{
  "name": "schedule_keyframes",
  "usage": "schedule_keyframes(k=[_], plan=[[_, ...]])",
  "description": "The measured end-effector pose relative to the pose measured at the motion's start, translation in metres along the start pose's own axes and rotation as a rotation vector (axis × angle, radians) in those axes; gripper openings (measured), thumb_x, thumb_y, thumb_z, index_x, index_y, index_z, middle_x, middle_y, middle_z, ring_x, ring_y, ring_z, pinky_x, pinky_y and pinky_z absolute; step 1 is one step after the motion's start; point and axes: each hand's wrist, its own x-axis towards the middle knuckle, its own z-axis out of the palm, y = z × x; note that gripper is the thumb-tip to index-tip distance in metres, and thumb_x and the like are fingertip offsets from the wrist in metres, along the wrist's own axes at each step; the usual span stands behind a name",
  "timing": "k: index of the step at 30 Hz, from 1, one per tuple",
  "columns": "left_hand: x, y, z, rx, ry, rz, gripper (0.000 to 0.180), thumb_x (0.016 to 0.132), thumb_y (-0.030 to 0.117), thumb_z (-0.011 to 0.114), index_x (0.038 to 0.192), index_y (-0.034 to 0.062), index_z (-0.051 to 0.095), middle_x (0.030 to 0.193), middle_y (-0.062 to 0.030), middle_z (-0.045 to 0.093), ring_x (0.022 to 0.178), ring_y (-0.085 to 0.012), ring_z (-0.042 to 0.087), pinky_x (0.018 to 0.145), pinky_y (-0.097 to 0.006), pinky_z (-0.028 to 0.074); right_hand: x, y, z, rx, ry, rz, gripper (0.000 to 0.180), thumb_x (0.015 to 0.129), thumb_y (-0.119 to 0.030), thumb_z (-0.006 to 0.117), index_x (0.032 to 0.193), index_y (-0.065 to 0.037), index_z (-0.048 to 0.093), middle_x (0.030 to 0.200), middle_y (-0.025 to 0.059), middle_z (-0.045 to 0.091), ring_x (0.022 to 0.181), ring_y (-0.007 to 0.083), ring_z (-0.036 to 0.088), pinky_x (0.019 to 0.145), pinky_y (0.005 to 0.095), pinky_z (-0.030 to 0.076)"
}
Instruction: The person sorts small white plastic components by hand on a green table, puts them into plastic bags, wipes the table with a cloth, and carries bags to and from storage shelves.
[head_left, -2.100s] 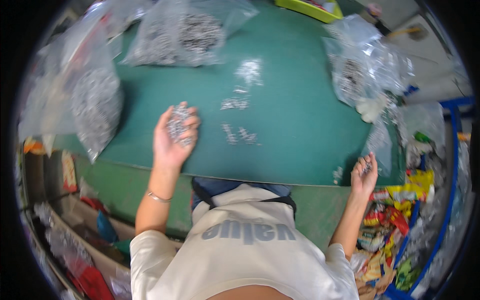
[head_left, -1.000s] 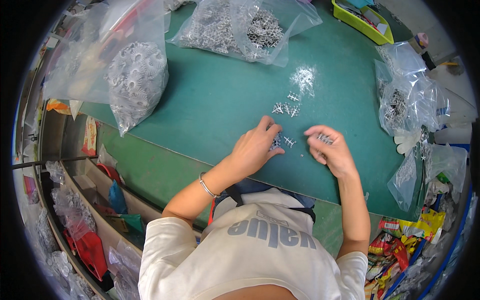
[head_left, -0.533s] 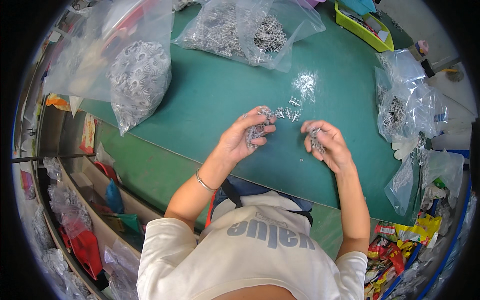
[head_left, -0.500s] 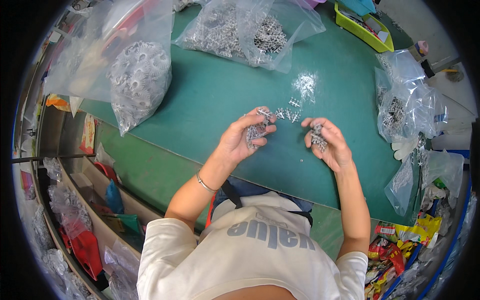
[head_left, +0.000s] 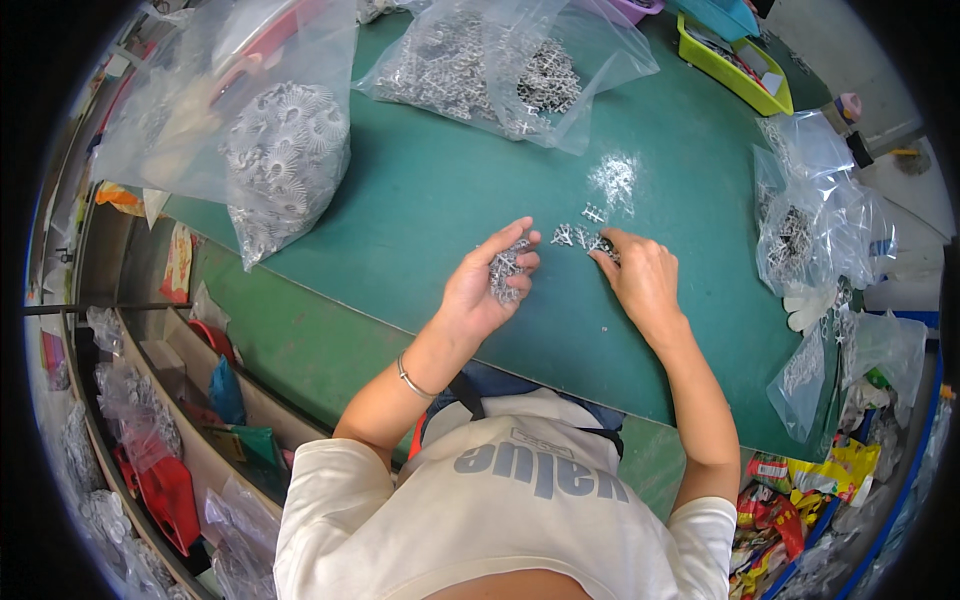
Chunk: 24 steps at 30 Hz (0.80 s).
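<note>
L hand (head_left: 490, 285): cupped, clutching a bunch of metal parts (head_left: 505, 272).
R hand (head_left: 640, 280): fingertips pinching loose parts (head_left: 585, 238) on mat (head_left: 440, 200).
Handling: prob. light, stiff, snaggy; pinch singly by edges.

Bright, even overhead light, glare on the clear plastic bags (head_left: 510, 60), sharp centre, fisheye bending and dark rim.

My head camera looks steeply down from close above the green table (head_left: 420, 200), facing away from my chest; my forearms enter from the lower edge.
</note>
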Motion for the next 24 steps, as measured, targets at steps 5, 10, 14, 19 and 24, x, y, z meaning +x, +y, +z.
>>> schedule_keyframes(k=[5, 10, 14, 19, 24], plan=[[-0.005, -0.002, -0.009, 0.072, -0.083, -0.132, 0.025, 0.085, 0.016, 0.047, 0.104, 0.0011, 0.046, 0.090, -0.0110, 0.052, 0.068, -0.0145, 0.051, 0.044, -0.021, 0.043, 0.003, 0.009, -0.010, 0.575, -0.166, 0.200, 0.024, 0.070, -0.014, 0.065, 0.091, -0.004, 0.059, 0.058, 0.0100, 0.056, 0.052, 0.0227, 0.056, 0.049, 0.0316, 0.042], [-0.008, -0.020, 0.016, 0.143, 0.009, -0.366, 0.039, 0.089, 0.033, 0.034, 0.111, 0.0028, 0.043, 0.103, -0.0167, 0.052, 0.096, -0.0321, 0.053, 0.082, -0.049, 0.043, -0.007, -0.023, -0.021, 0.874, -0.164, 0.035, 0.025, 0.069, -0.010, 0.066, 0.090, -0.001, 0.056, 0.071, 0.0070, 0.055, 0.059, 0.0166, 0.053, 0.050, 0.0290, 0.043], [0.000, -0.028, 0.003, 0.063, -0.129, -0.367, 0.034, 0.089, 0.031, 0.032, 0.106, 0.0053, 0.047, 0.103, -0.0121, 0.053, 0.092, -0.0269, 0.055, 0.078, -0.045, 0.046, -0.015, -0.053, -0.023, 0.300, -0.122, -0.327, 0.027, 0.066, -0.006, 0.065, 0.092, -0.003, 0.055, 0.096, 0.0085, 0.052, 0.074, 0.0215, 0.054, 0.061, 0.0305, 0.046], [-0.001, -0.034, 0.004, -0.132, -0.198, -0.207, 0.028, 0.087, 0.025, 0.035, 0.100, 0.0046, 0.050, 0.096, -0.0100, 0.055, 0.090, -0.0237, 0.054, 0.076, -0.037, 0.047, -0.006, -0.054, -0.029, 0.377, -0.061, -0.510, 0.032, 0.066, -0.005, 0.063, 0.096, -0.004, 0.055, 0.098, 0.0082, 0.051, 0.086, 0.0253, 0.050, 0.071, 0.0309, 0.042], [-0.009, -0.027, 0.006, -0.147, -0.103, -0.109, 0.025, 0.082, 0.021, 0.045, 0.100, 0.0036, 0.051, 0.096, -0.0117, 0.054, 0.095, -0.0251, 0.053, 0.077, -0.036, 0.047, 0.012, -0.028, -0.020, 0.685, -0.103, -0.246, 0.024, 0.067, -0.004, 0.061, 0.091, -0.003, 0.059, 0.097, 0.0075, 0.052, 0.091, 0.0251, 0.046, 0.078, 0.0338, 0.037]])
